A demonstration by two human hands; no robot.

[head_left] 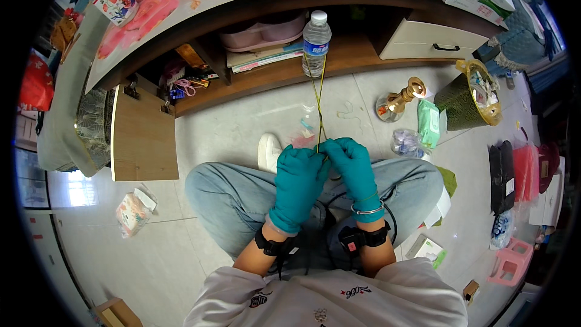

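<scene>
My left hand and my right hand, both in teal gloves, meet above my lap with fingertips pinched together. Between them they grip a thin yellow-green and dark cord. Its strands cross just beyond my fingers, then spread apart up to a clear plastic water bottle with a white cap and blue label. They reach the bottle's two sides; whether they pass behind it is hidden. The bottle stands upright on the cabinet's low shelf. My gloves hide the near ends of the cord.
The brown cabinet has an open door at left. At right are a brass-coloured stand, a green wipes pack and a full waste bin. Small clear and pink scraps lie on the floor beyond my hands.
</scene>
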